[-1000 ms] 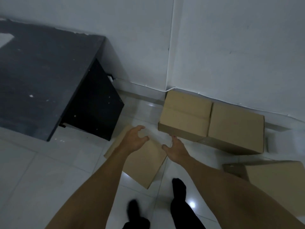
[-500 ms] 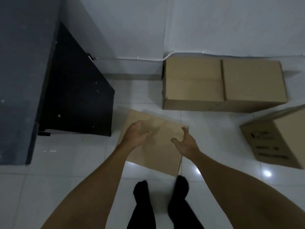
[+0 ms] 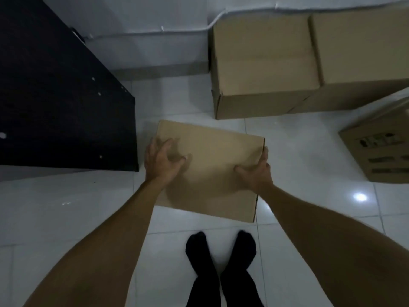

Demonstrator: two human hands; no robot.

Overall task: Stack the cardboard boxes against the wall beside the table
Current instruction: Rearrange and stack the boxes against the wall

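At the bottom centre of the frame stand the person's two feet in black socks on the white tiled floor, and both bare forearms reach up from the lower corners toward the middle. Just beyond the feet, in the centre of the frame, lies a plain cardboard box, its broad top face turned slightly askew to the tile lines. The left hand rests on the box's left side, fingers spread and bent over the top face near the left edge, thumb out toward the middle. The right hand grips the right edge, thumb lying on top and fingers wrapped down over the side. Whether the box is lifted off the floor cannot be told. At the right edge of the frame, well apart from it, a printed box sits tilted, dark markings on its near face. On the left, the black table fills the upper left. Farther off, at the upper right, two larger boxes stand side by side and touching, the left one and the right one, both against the white wall, along whose foot runs a thin white cable.
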